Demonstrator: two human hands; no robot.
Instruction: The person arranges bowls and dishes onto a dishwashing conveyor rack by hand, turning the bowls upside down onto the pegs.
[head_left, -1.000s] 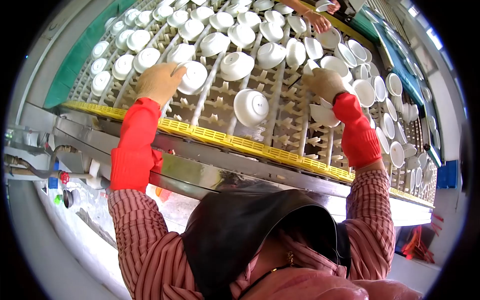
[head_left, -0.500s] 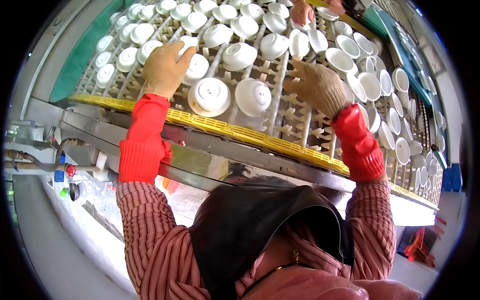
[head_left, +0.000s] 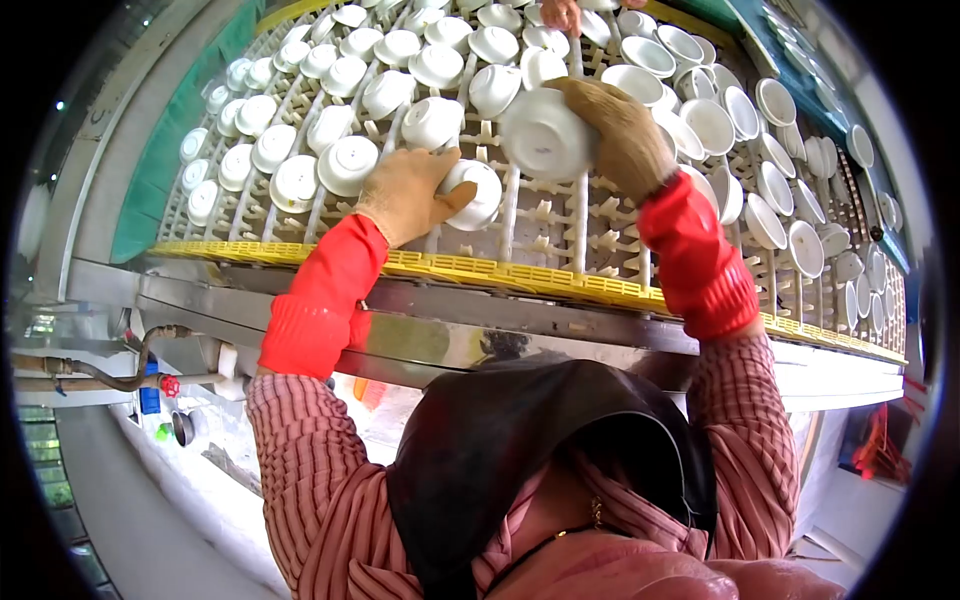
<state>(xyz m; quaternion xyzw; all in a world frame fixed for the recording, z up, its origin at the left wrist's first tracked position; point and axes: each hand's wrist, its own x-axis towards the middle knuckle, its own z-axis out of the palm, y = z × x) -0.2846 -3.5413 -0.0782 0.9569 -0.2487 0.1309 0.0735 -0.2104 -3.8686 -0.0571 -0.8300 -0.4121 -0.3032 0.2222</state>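
Observation:
My right hand (head_left: pixel 622 135), in a tan knit glove, grips a white bowl (head_left: pixel 545 138) by its right edge. This bowl is held bottom up over the pegged rack and slightly blurred. My left hand (head_left: pixel 405 195), gloved alike, is at another white bowl (head_left: pixel 474 196) lying upside down near the rack's front. Its thumb lies over that bowl's side and its fingers reach along the upper edge; the far fingertips are hidden. Just left of this hand sit more upturned bowls, the closest one (head_left: pixel 348 165) almost touching the glove.
Rows of upturned white bowls cover the pegged rack (head_left: pixel 545 240), bordered by a yellow strip (head_left: pixel 500 277). On the right, several bowls (head_left: pixel 740 112) lean on edge between pegs. Another person's hand (head_left: pixel 561 15) shows at the far edge. Pipes with a red valve (head_left: pixel 169 386) are at lower left.
My right hand, earlier apart over the pegs, now holds a bowl up. My left hand has moved right and down to a front bowl. The view has shifted, and the bowls appear further left.

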